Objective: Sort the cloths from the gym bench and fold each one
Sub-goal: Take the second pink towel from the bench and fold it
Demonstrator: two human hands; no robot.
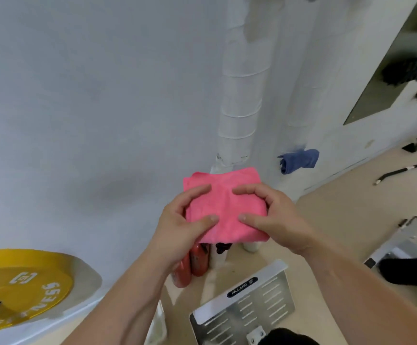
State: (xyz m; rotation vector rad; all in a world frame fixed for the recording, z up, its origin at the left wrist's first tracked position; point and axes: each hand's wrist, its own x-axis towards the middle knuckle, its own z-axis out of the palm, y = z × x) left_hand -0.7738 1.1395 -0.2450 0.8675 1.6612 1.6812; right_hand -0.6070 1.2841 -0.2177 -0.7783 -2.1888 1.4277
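Note:
A pink cloth (224,192), folded to a small square, is held up in the air in front of the white wall. My left hand (180,220) grips its left edge, thumb on the near face and fingers curled over the top. My right hand (274,215) grips the right edge the same way. A blue cloth (299,160) lies bunched against the wall at the floor, to the right of the pink one and apart from it. A dark cloth (223,247) peeks out just under the pink cloth.
A yellow weight plate (25,277) on a bar sits at lower left. Red dumbbells (192,265) stand on the floor below my hands. A metal footplate (247,307) lies at bottom centre. A taped white pipe (239,108) runs up the wall. A mirror (386,78) hangs at right.

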